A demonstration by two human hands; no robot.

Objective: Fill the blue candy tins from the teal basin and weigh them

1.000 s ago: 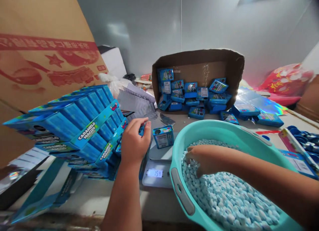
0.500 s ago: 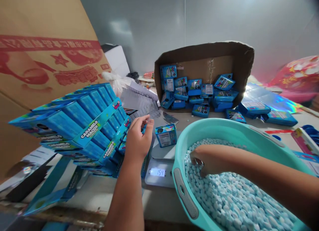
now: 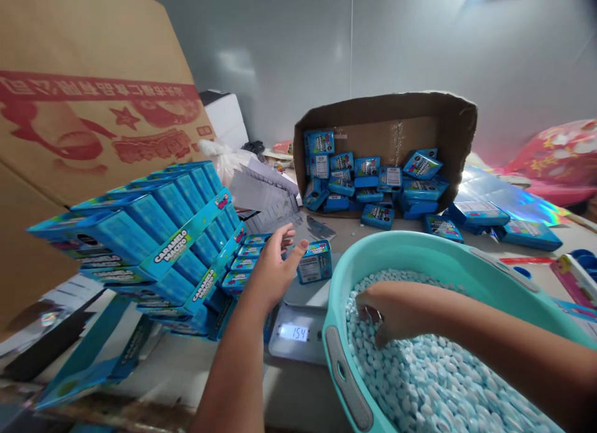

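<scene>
My left hand [image 3: 275, 268] is open, fingers stretched toward a small blue candy box [image 3: 315, 262] that stands on a digital scale [image 3: 298, 321] reading 154. It hovers just right of a row of small blue boxes [image 3: 245, 262] in a blue display carton [image 3: 153, 234]. My right hand [image 3: 389, 308] is buried in pale blue candies [image 3: 433, 383] inside a teal basin [image 3: 410, 252]; its fingers are curled around candies.
A brown cardboard box [image 3: 387, 109] lying on its side holds several small blue boxes, with more spilled in front. A large printed cardboard carton [image 3: 84, 97] stands at left. Holographic sheets [image 3: 508, 196] and a red bag [image 3: 559, 153] lie at right.
My left hand has let go of the box row in the display carton, opened, and moved right toward the box on the scale. My right hand stays in the candies.
</scene>
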